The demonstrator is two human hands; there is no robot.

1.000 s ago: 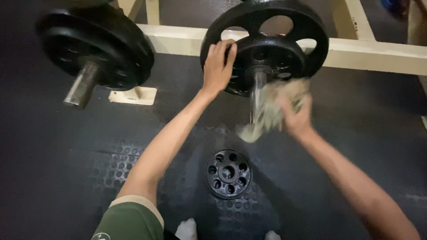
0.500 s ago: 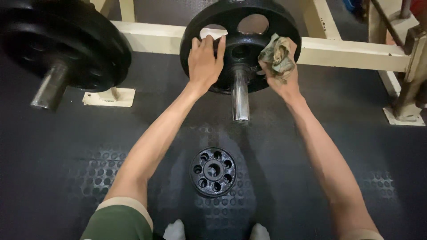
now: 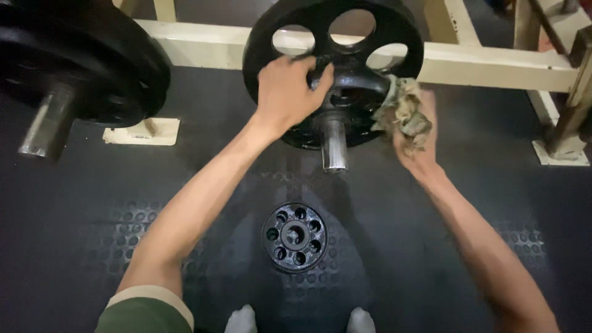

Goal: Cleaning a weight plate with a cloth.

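A large black weight plate [image 3: 333, 37] with round holes hangs on a steel peg [image 3: 333, 145] that points toward me. In front of it sits a smaller black plate [image 3: 351, 92] on the same peg. My left hand [image 3: 285, 92] grips the smaller plate's upper left rim, fingers curled over it. My right hand [image 3: 418, 139] holds a crumpled grey-green rag [image 3: 404, 111] pressed against the plate's right edge.
A small black plate [image 3: 294, 236] with several holes lies flat on the dark rubber floor between my arms, above my white socks [image 3: 242, 320]. More black plates [image 3: 92, 61] hang on a second peg at the left. A cream steel rack frame [image 3: 493, 65] runs behind.
My right hand has dropped the rag from the plate's upper right to its lower right edge. My left hand has shifted slightly right and curled onto the smaller plate's rim.
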